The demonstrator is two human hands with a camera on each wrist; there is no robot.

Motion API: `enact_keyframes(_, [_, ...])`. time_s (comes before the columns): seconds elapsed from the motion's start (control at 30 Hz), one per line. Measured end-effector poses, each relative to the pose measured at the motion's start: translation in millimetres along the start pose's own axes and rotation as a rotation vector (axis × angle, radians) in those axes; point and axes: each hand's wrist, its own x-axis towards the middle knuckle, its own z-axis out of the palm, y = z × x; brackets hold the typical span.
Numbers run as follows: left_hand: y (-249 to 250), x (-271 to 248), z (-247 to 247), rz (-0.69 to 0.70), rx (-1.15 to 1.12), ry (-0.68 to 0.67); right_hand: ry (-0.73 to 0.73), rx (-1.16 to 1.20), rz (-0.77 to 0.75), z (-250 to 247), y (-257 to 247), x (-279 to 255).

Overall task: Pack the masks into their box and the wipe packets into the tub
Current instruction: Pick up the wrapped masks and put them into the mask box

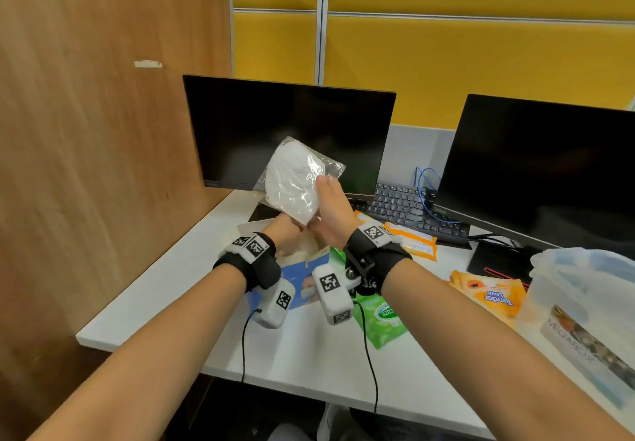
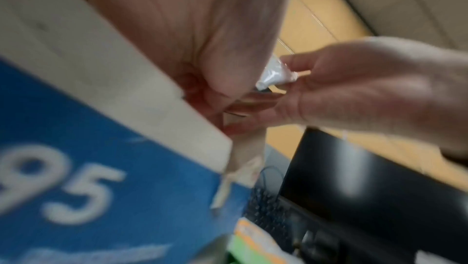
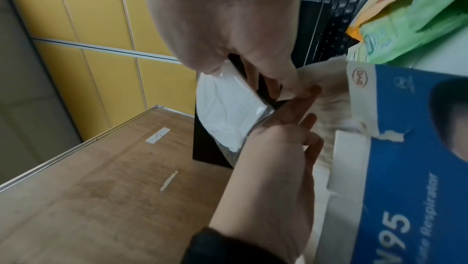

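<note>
Holding a bagged mask (image 1: pixel 293 183) up over the box (image 1: pixel 302 279), I have my right hand (image 1: pixel 331 212) on its right edge, thumb pressed on the front of the clear bag and fingers (image 3: pixel 268 72) curled behind it. My left hand (image 1: pixel 285 227) is at the mask's lower corner, just above the box's open top; in the right wrist view its fingers (image 3: pixel 301 120) lie fairly straight against the bag's bottom edge, and I cannot tell whether they actually pinch it. The left wrist view is blurred and shows only a corner of the bag (image 2: pixel 276 74) between the two hands.

The box, blue with "95" on its side, stands on the worktop (image 1: pixel 165 286) with its flaps up and pale bagged contents showing inside. A green wipe packet (image 1: pixel 379 317) lies just right of the box, partly under my right wrist. Two orange packets are further right of the box: one (image 1: pixel 412 241) near the keyboard (image 1: pixel 409 207), one (image 1: pixel 488 296) beside the tub (image 1: pixel 584 303). The clear tub sits well right of the box, at the worktop's right edge. Two dark monitors (image 1: pixel 288 131) stand behind the box.
</note>
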Motion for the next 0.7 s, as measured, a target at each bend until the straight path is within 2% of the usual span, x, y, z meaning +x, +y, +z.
enact_keyframes(0.07, [-1, 0, 3, 0.051, 0.306, -0.065, 0.048, -0.067, -0.022, -5, -2, 4])
enact_keyframes(0.17, [-3, 0, 6, 0.043, 0.570, -0.223, 0.192, -0.334, -0.140, -15, -7, 6])
enact_keyframes(0.27, [-4, 5, 3, 0.128, 0.735, -0.228, 0.230, -0.608, -0.215, -26, -9, 5])
enact_keyframes(0.37, [-2, 8, -6, 0.124, 0.881, -0.212, 0.225, -0.830, -0.254, -34, -10, 2])
enact_keyframes(0.5, [-18, 4, -29, 0.080, 0.878, -0.194, 0.190, -1.131, -0.315, -41, -13, -4])
enact_keyframes(0.6, [-34, -5, -35, 0.114, 0.758, -0.124, 0.102, -1.477, -0.291, -37, -22, -7])
enact_keyframes(0.7, [-43, -13, -30, 0.138, 0.652, -0.018, -0.035, -1.609, -0.235, -19, -34, -7])
